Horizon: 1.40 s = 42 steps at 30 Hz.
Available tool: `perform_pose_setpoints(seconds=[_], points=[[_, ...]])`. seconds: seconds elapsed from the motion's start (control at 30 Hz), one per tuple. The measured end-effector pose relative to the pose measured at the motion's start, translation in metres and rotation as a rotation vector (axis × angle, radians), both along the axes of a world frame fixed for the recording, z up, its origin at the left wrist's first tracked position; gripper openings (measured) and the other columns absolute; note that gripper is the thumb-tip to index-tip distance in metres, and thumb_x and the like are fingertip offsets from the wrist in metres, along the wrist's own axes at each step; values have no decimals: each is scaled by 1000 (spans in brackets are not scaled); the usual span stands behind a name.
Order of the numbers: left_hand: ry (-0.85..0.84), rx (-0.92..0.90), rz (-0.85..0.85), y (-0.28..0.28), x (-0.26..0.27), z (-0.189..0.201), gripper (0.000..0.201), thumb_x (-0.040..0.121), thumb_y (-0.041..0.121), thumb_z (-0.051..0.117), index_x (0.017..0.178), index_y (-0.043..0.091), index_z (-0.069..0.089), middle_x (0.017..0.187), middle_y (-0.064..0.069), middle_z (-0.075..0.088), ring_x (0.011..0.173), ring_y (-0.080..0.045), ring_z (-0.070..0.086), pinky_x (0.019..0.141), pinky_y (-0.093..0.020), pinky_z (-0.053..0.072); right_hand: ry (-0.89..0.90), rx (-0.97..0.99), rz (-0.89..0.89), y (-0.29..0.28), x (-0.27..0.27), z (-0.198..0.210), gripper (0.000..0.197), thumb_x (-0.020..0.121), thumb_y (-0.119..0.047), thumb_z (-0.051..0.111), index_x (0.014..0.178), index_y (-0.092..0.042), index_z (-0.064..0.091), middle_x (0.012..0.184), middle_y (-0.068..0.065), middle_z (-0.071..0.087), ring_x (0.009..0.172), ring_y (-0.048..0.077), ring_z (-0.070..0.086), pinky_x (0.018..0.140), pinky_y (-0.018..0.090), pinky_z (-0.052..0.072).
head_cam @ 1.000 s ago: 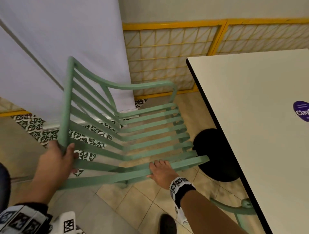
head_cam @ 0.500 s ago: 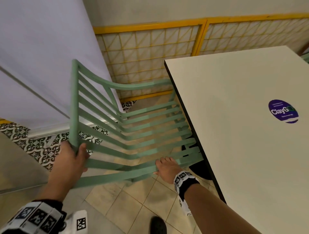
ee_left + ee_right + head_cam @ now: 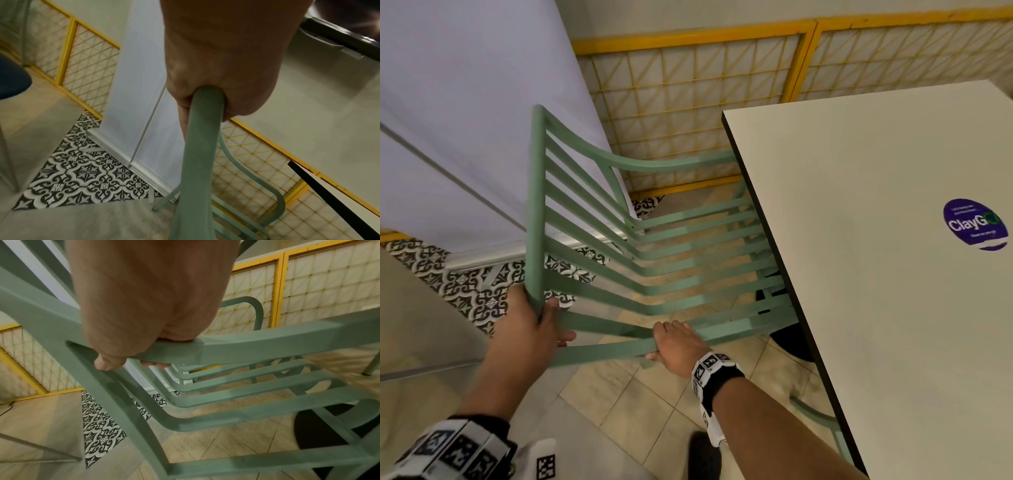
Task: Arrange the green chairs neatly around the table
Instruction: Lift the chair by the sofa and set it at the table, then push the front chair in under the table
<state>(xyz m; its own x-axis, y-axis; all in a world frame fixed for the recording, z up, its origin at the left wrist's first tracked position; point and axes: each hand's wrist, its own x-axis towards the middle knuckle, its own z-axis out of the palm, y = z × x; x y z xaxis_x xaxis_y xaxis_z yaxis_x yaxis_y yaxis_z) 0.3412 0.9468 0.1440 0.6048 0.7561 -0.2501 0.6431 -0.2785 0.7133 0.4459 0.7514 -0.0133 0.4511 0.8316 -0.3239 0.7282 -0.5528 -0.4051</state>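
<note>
A green slatted chair (image 3: 654, 246) stands tilted beside the left edge of the cream table (image 3: 876, 240), its seat front reaching under the tabletop. My left hand (image 3: 530, 329) grips the top rail of the chair's back (image 3: 203, 146) at its near corner. My right hand (image 3: 674, 346) grips the near armrest (image 3: 246, 345), fingers curled under it. The chair's far armrest (image 3: 671, 166) curves toward the table edge. Its legs are mostly hidden.
A white banner stand (image 3: 465, 120) rises just left of the chair. A yellow-framed lattice partition (image 3: 688, 85) runs behind. The table's black round base (image 3: 791, 339) sits on the tiled floor. Part of another green chair (image 3: 822, 425) shows under the table's near edge.
The chair has moved right toward the table, its seat front now under the tabletop edge. Both hands kept their grips and moved with it.
</note>
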Motion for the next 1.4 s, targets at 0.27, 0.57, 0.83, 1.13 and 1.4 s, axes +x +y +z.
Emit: perform_pose_setpoints(seconds=[0.27,0.57,0.83,1.13,1.4], points=[[7,-4,-27,-5,-11,0,17,101,25,51,109,18,37,78,-1,70,53,-19,73,62,-42,60,-39,20,-51,-1,-13,-5,40,92,-44,56,108,-8,47,106,13,58,97,28,51,89,45,41],[6,-16,-82,2,-6,5,17,102,25,48,111,18,35,98,-9,61,52,-18,74,55,-35,54,-9,-27,-155,8,-16,-6,41,92,-45,55,112,-11,47,113,10,55,105,28,49,94,42,39],[26,-6,-116,0,-11,13,23,102,28,49,112,15,34,85,-2,61,64,-28,73,69,-51,61,-7,-138,-161,4,-19,5,41,95,-35,52,125,-7,44,125,12,53,117,30,46,103,43,36],[228,112,-302,-42,-105,43,20,98,37,55,103,19,47,79,-3,67,69,-21,64,63,-34,49,70,-104,-204,-57,-50,82,33,95,-22,44,123,-6,49,119,17,57,107,34,56,89,42,46],[298,-36,-574,-90,-280,-12,21,95,42,55,83,26,59,75,4,70,73,-15,68,69,-38,55,331,-291,-241,-214,-203,81,28,95,-26,44,109,-5,54,115,20,60,96,31,57,82,39,45]])
